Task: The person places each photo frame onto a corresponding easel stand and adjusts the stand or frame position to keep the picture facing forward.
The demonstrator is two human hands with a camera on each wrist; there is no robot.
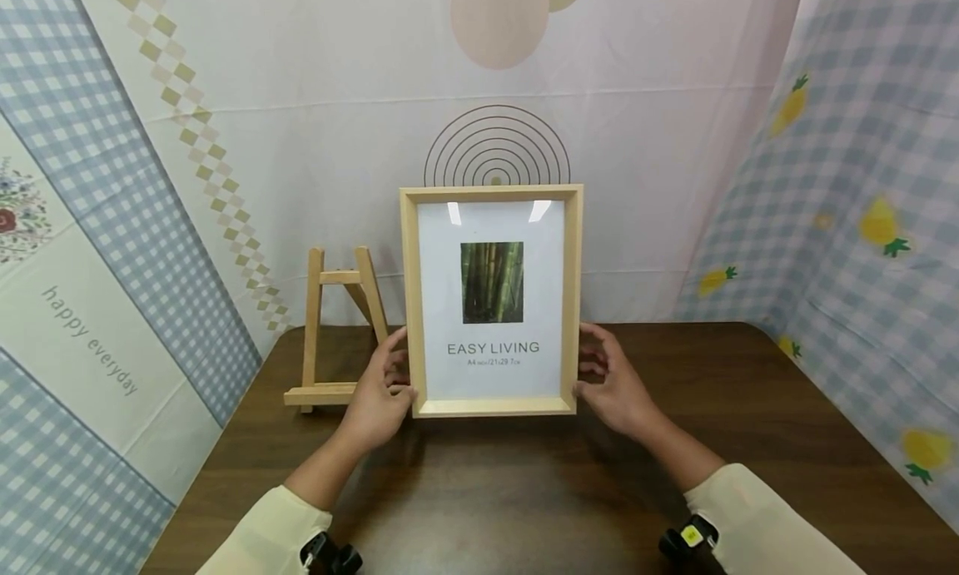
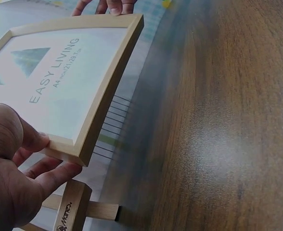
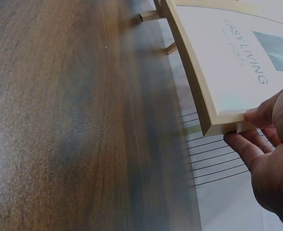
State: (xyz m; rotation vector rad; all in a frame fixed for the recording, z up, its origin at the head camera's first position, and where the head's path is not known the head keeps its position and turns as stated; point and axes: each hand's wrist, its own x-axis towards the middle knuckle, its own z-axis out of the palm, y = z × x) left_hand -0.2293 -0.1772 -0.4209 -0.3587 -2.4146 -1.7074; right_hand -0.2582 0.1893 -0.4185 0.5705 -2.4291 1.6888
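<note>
A light wooden picture frame [image 1: 578,300] is held upright in the middle of the head view, its front facing me. Behind its glass sits a white sheet with a bamboo photo and the words "EASY LIVING". My left hand [image 1: 382,396] grips the frame's lower left side, thumb in front and fingers behind. Its lower right side is pinched the same way by my right hand [image 1: 616,384]. In both wrist views the frame's bottom edge [image 2: 113,82] hangs above the table. A small wooden easel [image 1: 312,325] stands just left of the frame, partly hidden by my left hand.
The dark wooden table [image 1: 509,492] runs under both arms. A white cloth backdrop [image 1: 337,167] with printed circles hangs behind it. Blue checked cloths line the left side [image 1: 75,84] and the right side [image 1: 847,225].
</note>
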